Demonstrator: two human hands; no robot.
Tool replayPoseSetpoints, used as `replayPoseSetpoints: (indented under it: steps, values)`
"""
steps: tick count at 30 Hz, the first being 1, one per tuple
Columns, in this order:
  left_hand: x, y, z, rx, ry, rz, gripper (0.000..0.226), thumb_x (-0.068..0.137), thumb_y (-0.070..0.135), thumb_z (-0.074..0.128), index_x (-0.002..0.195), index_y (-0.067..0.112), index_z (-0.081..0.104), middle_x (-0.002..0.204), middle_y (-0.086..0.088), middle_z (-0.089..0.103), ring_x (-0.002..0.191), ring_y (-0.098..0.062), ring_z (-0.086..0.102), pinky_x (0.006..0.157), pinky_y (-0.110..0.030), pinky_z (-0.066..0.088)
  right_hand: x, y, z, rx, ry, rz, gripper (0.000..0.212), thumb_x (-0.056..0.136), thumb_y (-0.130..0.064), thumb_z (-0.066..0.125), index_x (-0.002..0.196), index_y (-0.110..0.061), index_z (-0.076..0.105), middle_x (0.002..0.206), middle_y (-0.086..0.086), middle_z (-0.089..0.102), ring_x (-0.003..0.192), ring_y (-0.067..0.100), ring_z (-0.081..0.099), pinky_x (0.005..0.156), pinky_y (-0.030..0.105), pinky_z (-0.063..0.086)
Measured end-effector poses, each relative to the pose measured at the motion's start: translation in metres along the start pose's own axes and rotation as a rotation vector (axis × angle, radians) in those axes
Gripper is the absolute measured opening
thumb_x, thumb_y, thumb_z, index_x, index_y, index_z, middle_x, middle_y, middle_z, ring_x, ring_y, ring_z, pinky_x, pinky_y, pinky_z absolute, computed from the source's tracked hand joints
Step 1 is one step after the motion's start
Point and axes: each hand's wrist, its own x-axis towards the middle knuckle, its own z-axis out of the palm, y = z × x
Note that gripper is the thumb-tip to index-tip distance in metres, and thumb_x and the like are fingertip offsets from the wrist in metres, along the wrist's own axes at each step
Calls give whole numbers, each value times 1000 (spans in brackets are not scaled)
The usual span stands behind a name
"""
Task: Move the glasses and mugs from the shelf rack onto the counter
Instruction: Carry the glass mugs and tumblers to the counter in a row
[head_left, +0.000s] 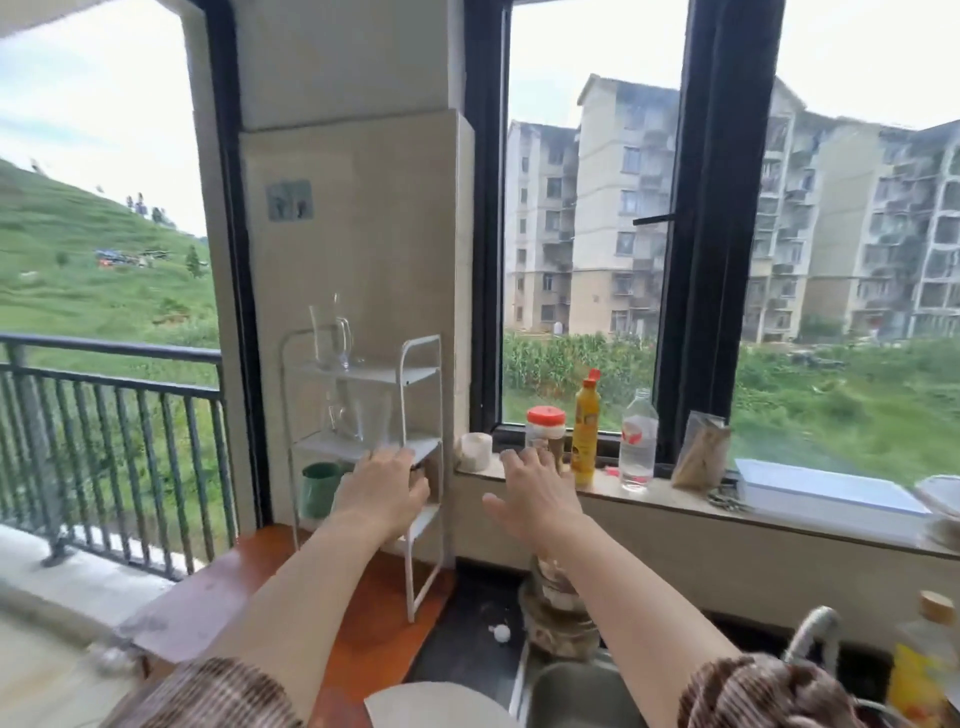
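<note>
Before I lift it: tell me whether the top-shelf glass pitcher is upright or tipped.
Upright: the glass pitcher stands on the rack's top shelf, its rim uppermost.

No legible text on the yellow bottle (585, 434) or water bottle (638, 441) labels.

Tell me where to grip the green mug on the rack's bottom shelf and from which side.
Probably grip the green mug around its body, coming from the open front of the white wire shelf rack. It stands upright, no handle shows, and the shelf above blocks a top approach. The left hand is nearest.
</note>
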Motion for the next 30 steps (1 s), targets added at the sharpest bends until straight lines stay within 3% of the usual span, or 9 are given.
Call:
replayPoseSetpoints:
  steps: [8,17,21,25,28,30]
  values:
    - [102,-88,-4,-49,90,-59,53,91,38,43,140,18,38,144,-8,40,127,-27,43,99,-42,40,122,-63,14,10,81,-132,56,93,-44,51,137,-13,37,139,12,43,128,30,38,102,51,38]
    - [243,-184,-24,-203,244,-34,52,91,38,42,138,16,38,136,-11,48,124,-27,44,95,-43,42,279,-148,8,50,319,-169,49,93,-43,50,131,-12,43,134,11,48,123,28,41,97,45,37]
    - [296,-203,-24,-354,318,-13,69,87,42,53,142,9,28,138,-15,42,125,-31,41,100,-45,40,349,-178,5,111,335,-121,50,94,-41,51,134,-13,42,134,11,47,126,28,39,98,47,36]
    - [333,-211,-8,-460,325,27,109,77,52,66,150,13,-4,156,-11,11,143,-29,13,115,-42,22,411,-197,11,266,273,-8,51,92,-41,52,134,-14,44,138,10,47,130,29,37,101,47,36]
    - [364,-214,-2,-477,288,21,132,67,61,71,146,14,-23,160,-12,-11,147,-27,-8,117,-37,4,453,-204,14,384,262,21,51,91,-40,52,134,-13,46,135,10,53,126,30,45,98,38,40]
    - [376,-215,1,-490,277,2,138,64,63,73,144,13,-28,159,-16,-14,147,-28,-12,117,-35,0,476,-207,15,491,247,47,50,92,-40,53,134,-13,49,132,10,57,121,29,52,89,31,40]
